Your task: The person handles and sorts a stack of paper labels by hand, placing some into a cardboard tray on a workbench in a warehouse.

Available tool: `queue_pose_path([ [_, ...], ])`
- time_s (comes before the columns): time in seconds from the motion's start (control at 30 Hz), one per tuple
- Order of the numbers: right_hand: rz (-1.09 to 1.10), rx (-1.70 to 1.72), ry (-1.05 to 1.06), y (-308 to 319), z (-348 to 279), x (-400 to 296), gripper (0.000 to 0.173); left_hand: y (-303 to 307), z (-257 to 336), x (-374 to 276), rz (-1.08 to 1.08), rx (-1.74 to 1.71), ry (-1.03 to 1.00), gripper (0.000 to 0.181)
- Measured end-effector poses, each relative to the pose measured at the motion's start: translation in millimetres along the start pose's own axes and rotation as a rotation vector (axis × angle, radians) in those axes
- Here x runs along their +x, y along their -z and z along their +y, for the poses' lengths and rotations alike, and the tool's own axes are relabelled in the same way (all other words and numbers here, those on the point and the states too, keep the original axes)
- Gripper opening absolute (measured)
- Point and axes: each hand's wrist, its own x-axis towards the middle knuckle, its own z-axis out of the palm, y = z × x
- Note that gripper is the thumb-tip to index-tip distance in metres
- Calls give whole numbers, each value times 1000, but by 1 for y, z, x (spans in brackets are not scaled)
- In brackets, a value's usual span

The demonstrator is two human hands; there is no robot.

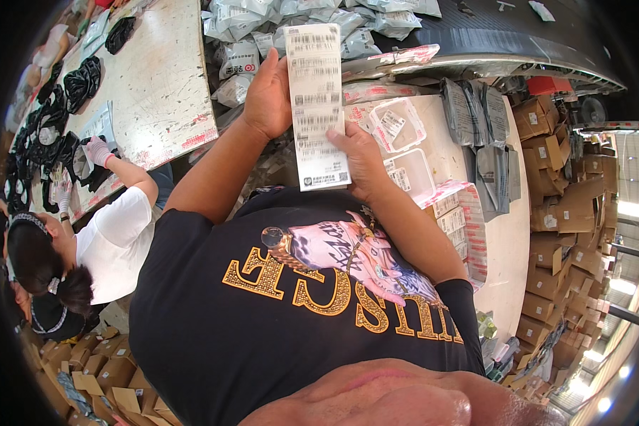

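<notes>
A long stack of white printed label sheets (318, 122) with barcodes is held up in front of my chest. My left hand (269, 95) grips its left edge near the upper half, thumb pointing up. From the lower right side my right hand (361, 157) holds the sheets, its thumb lying on their face. Just right of that hand, two clear plastic boxes (428, 183) with labels inside rest on the table (503, 239). Beside my right forearm is a box wrapped in red-and-white tape (477, 239), holding rows of label stacks.
Grey parcels (239, 58) lie heaped beyond my hands, by a black conveyor belt (474, 32). Folded grey mailing bags (474, 114) lie on the table. At left a co-worker (112, 239) in gloves handles black items at a white table (160, 69). Cardboard boxes (551, 250) are piled at right.
</notes>
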Motion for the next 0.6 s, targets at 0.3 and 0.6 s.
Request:
queue_pose_path([
  [0.3,48,21,-44,2,3,1,25,25,-7,7,45,307,-124,53],
  [0.6,42,146,22,6,3,3,24,-3,-11,3,131,6,79,61],
])
